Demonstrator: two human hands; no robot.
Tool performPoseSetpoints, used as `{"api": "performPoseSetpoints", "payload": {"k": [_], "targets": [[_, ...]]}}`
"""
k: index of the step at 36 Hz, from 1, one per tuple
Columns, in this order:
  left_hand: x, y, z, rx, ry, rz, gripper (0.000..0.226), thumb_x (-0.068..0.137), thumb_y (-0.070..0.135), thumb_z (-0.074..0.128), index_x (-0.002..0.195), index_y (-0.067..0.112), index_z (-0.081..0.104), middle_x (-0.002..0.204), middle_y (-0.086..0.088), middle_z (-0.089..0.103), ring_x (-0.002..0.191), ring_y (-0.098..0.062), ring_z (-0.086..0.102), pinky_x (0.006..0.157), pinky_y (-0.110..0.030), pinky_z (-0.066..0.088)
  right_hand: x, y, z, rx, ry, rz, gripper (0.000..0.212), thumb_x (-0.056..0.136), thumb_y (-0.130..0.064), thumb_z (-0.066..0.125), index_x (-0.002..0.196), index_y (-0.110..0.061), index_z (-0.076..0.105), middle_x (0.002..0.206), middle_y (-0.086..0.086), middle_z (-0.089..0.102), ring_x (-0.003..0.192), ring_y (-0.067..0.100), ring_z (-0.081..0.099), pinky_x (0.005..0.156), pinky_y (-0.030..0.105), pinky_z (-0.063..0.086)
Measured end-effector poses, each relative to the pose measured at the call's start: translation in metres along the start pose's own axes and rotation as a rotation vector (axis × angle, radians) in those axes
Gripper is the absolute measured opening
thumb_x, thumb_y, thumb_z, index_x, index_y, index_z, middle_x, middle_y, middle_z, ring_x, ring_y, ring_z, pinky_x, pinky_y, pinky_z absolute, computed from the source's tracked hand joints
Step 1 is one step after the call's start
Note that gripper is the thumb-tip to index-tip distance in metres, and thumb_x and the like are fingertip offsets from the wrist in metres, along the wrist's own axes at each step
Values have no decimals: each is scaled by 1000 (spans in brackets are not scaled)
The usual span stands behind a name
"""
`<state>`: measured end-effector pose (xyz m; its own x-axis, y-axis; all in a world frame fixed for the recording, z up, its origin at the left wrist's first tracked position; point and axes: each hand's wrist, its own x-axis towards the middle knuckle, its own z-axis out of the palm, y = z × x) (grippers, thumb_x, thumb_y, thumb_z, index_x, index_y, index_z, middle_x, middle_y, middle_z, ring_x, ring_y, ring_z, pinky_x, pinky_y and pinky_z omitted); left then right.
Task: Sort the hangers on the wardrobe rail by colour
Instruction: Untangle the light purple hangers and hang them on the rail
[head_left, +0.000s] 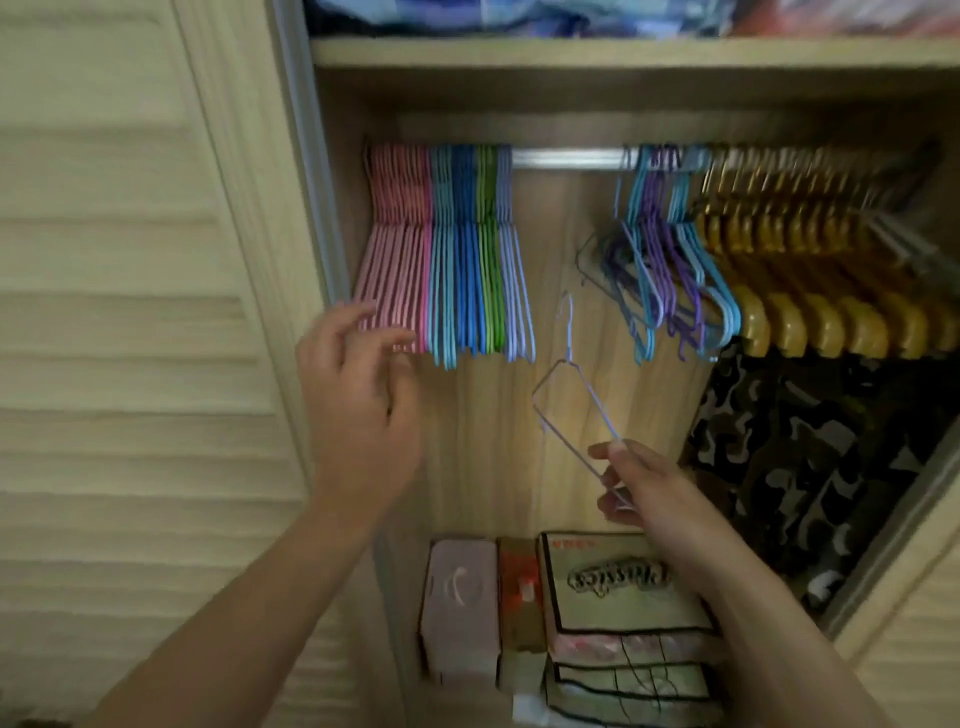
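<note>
An open wardrobe of pale wood fills the frame, with a louvred door (130, 312) along the left side and a shelf (623, 52) across the top carrying folded blue and red fabric (519, 15). Below the shelf, a metal rail (566, 157) runs left to right across the upper middle.

At the left end of the rail hang wire hangers grouped by colour: pink hangers (397, 249), then light blue hangers (441, 260), dark blue hangers (467, 260), green hangers (491, 260) and pale lilac hangers (514, 270), packed side by side. A bare stretch of rail separates them from a mixed bunch of blue and purple hangers (670, 260) at centre right, which hang tangled and at uneven angles. Beside these, towards the upper right, hangs a row of yellow wooden hangers (805, 312), with a dark camouflage garment (805, 467) below them.

The right hand (639, 488), lower centre, holds a single pale lilac hanger (576, 405) off the rail, fingers pinched on its lower wire, hook pointing up. The left hand (358, 395), centre left, is raised just in front of the lower ends of the pink hangers, its fingers apart and loosely bent, holding nothing; whether it touches them cannot be told.

Boxes (597, 613) stand on the wardrobe floor at bottom centre.
</note>
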<state>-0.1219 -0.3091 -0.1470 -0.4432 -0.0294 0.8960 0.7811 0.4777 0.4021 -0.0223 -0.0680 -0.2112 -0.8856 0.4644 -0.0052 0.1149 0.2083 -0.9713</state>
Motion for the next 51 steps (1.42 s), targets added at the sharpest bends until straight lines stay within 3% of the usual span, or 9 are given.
{"api": "performPoseSetpoints", "payload": {"k": [5,11,18,25,30,35,42,46,51], "targets": [[75,-8,-10,246,164,147,53,87,12,64,137,-1,53,151,-35,34,143,-49,31,121,-54,25,17,-53,-7,20,51,-204,36,106,-44,38,112,-25,68,91,1,57,80,20,63,87,40,55],[122,-37,-8,468,96,84,75,96,34,51,159,3,26,163,-32,18,151,-52,15,124,-60,18,50,-91,-1,-32,70,-328,55,91,-68,31,116,-33,65,95,-2,59,91,20,68,90,38,56],[122,-54,-2,580,90,136,76,100,36,44,161,-1,19,166,-29,13,154,-51,8,125,-61,13,107,-117,21,-72,120,-355,54,105,-54,29,134,-19,60,91,-11,57,87,16,67,93,47,54],[123,-58,-1,603,78,140,76,102,39,37,162,0,13,167,-29,11,155,-50,7,125,-62,13,127,-108,34,-212,91,-332,52,109,-42,28,140,-9,54,114,25,64,99,31,67,83,39,51],[124,-59,1,617,86,140,75,102,40,35,162,0,12,167,-29,10,155,-49,8,125,-61,12,135,-101,39,-239,43,-349,43,109,-44,29,134,-22,55,134,10,61,100,24,70,89,42,51],[124,-61,1,625,77,147,75,103,39,35,162,0,10,167,-29,9,155,-48,7,125,-61,11,138,-104,46,-312,29,-379,48,110,-36,29,137,-7,56,117,14,65,103,27,63,88,39,48],[123,-60,0,604,80,155,74,103,38,36,162,-1,13,167,-29,10,154,-50,8,125,-61,11,137,-98,47,-386,5,-337,56,109,-43,33,154,-10,38,151,10,49,137,25,47,108,31,39],[121,-60,1,595,83,138,74,103,37,36,162,0,12,168,-27,10,154,-51,9,126,-59,9,124,-89,39,-461,122,-374,53,106,-42,42,151,-14,45,131,4,59,108,14,57,89,27,42],[116,-52,10,549,146,81,77,99,22,54,162,3,14,166,-24,17,149,-55,16,119,-64,20,104,-80,6,-740,557,-697,17,93,-11,65,109,-11,72,98,5,67,84,16,59,69,26,44]]}}
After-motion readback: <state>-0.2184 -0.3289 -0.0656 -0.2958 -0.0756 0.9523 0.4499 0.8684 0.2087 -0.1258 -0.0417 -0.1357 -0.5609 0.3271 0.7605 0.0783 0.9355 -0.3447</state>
